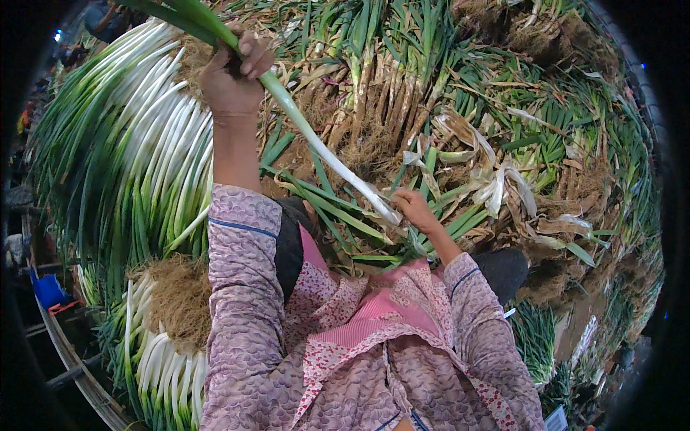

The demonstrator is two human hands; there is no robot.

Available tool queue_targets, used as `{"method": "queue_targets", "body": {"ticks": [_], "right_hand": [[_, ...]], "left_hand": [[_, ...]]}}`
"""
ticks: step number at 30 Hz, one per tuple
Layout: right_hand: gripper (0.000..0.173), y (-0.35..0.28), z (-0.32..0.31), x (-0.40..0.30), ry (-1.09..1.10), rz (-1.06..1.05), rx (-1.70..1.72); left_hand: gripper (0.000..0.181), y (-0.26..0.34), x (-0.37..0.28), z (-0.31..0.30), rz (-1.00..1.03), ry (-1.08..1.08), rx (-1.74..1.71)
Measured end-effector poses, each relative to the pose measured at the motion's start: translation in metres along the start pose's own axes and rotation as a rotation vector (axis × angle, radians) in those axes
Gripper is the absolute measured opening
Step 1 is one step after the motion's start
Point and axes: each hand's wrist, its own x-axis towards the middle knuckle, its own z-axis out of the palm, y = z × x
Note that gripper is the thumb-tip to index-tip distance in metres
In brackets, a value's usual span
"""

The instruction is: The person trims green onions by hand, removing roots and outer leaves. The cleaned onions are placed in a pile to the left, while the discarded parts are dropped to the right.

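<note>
A large green onion slants across my lap, with its green top up at the left and its clean white base down at the right. My left hand is closed around its green upper stalk. At the white root end, the fingers of my right hand are curled and pinched against the onion. What exactly sits between those fingertips is partly hidden. Loose green leaves and peeled papery skins lie just beyond and beside my right hand.
White-stalked green onions lie in a big layered pile on my left, and a second bunch with bushy roots is below it. Ahead are soil-stained, unpeeled onions. A curved wooden rail runs at lower left.
</note>
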Motion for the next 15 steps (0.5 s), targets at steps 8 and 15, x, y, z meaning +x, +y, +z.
{"method": "queue_targets", "body": {"ticks": [8,15], "right_hand": [[0.021,0.11,-0.035,-0.051,0.007,0.125,-0.485],[0.034,-0.024,-0.032,-0.001,0.123,-0.264,-0.393]], "left_hand": [[0.022,0.019,-0.001,-0.014,-0.025,-0.046,0.001],[0.019,0.019,-0.005,-0.008,0.023,0.009,-0.038]]}}
